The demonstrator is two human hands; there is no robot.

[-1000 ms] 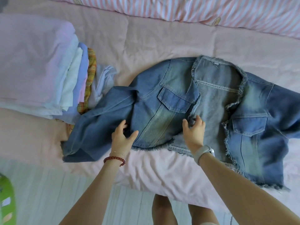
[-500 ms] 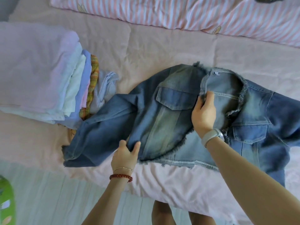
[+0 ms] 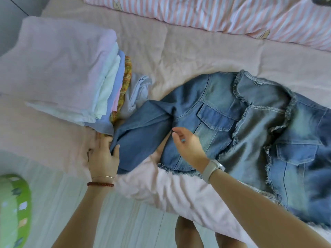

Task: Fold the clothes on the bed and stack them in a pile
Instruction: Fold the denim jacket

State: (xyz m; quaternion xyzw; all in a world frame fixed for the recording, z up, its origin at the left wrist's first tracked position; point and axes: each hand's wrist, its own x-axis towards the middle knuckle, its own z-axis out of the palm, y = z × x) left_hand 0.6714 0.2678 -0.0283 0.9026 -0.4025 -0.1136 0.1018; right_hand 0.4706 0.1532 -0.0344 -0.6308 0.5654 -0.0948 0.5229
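- The faded blue denim jacket with frayed edges (image 3: pixel 241 126) is lying face up and open on the pale pink bed sheet (image 3: pixel 188 56), its body spreading to the right, its collar pointing away from the person.
- The jacket's plain blue left-hand sleeve (image 3: pixel 141 133) is running from the shoulder seam down and leftward; its long axis is slanting toward the near bed edge.
- The left hand (image 3: pixel 103 157) is sitting at the cuff end, thumb curling over the sleeve fabric and apparently pinching it; the other fingers are partly hidden beneath the cloth.
- The right hand (image 3: pixel 188 146) is hovering over the front panel below the chest pocket, fingers loosely bent, holding nothing visible; whether the fingertips are touching denim cannot be told.
- Judgement: the coming move is folding the sleeve inward across the body, so the fold travels rightward from the left hand, which is the nearer one.
- The pile of folded pastel clothes with a plaid layer (image 3: pixel 71 72) is standing just beside the cuff, its lower corner touching or overlapping the sleeve; a careless lift could disturb it.
- A pink striped quilt (image 3: pixel 232 15) is lying well apart at the far side.
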